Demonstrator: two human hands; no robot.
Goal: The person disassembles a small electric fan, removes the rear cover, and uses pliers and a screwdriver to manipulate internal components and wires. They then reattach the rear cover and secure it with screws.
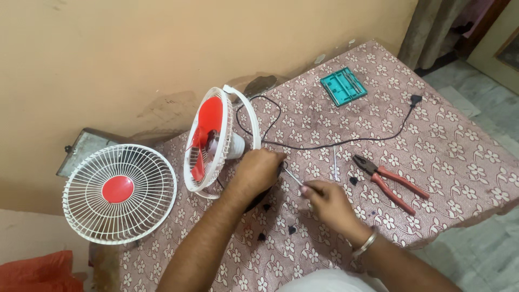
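- Steadying the fan (216, 141) base, left hand (258, 168) clasps it; right hand (327, 201) pinches a screwdriver (293, 177).
- Judged: screw work under way; the tip must seat squarely next.

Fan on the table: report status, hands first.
Left hand gripping the fan base behind the motor. Right hand holding a screwdriver, tip at the base. Detached front grille lies left; pliers right.

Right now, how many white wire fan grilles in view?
2. A detached white wire grille with red centre cap leans at the bed's left edge; a white wire rear grille is mounted on the fan, behind the red blades.
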